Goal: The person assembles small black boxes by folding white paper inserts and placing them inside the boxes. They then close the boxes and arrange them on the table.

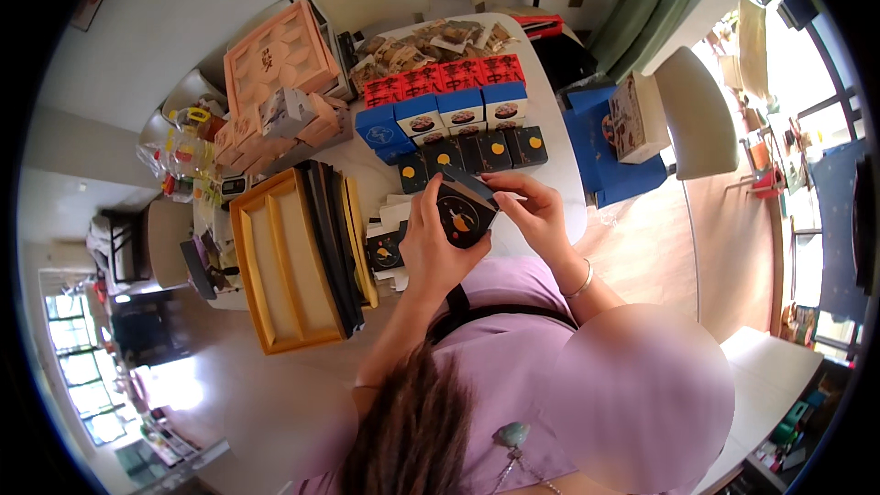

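A small black carton point(466, 220) with a round orange-and-white picture is held up over the near edge of the table. My left hand point(433, 252) wraps round its left side and underside, thumb below and fingers up along the side. At the upper right edge of the carton, my right hand point(536, 211) pinches with thumb and forefinger; its other fingers are curled. Beyond the hands stands a row of similar black cartons point(486, 152). Next to my left hand, another black carton point(385, 252) lies among flat white papers point(394, 211).
Blue-and-white boxes point(461, 108) and red boxes point(445, 78) line up behind the black row, with wrapped packets point(431, 44) farther back. Gold trays point(268, 261) and black trays point(323, 243) stand at left, below pink boxes point(280, 55). Chairs point(701, 115) surround the white table point(561, 147).
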{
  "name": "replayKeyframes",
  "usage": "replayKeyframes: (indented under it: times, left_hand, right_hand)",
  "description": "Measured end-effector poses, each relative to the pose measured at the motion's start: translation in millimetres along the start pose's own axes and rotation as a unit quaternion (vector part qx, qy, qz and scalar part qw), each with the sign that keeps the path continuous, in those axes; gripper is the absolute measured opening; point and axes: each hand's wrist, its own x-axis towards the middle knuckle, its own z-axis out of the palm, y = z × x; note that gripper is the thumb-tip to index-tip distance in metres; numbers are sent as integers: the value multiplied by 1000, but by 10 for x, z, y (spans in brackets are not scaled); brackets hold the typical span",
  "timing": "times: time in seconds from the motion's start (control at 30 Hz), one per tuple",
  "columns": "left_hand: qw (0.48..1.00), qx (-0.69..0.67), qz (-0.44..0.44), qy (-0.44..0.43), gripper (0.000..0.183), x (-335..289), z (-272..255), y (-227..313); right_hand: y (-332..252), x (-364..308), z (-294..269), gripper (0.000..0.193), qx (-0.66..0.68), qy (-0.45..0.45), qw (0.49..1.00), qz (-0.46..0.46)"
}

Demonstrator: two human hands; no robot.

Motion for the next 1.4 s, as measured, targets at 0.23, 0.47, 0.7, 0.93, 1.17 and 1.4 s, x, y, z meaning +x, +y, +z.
replayKeyframes:
  times: [0.23, 0.47, 0.7, 0.93, 1.17, 1.4]
  left_hand:
    - [999, 31, 17, -4, 96, 8, 6, 38]
    - [997, 53, 56, 16, 99, -7, 31, 9]
    - [995, 76, 58, 27, 98, -27, 25, -7]
    - [992, 91, 78, 46, 94, -60, 41, -25]
    - [988, 92, 103, 64, 89, -46, 50, -32]
    - [987, 90, 123, 60, 90, -24, 48, -17]
  right_hand:
    - [119, -48, -40, 17, -16, 46, 998, 25]
    - [187, -48, -38, 15, 23, 68, 997, 17]
    - [226, -65, 14, 10, 0, 65, 998, -9]
    - [230, -65, 39, 6, 3, 71, 997, 1]
    - [190, -36, 47, 6, -2, 57, 998, -6]
    - [238, -55, 2, 12, 43, 40, 998, 9]
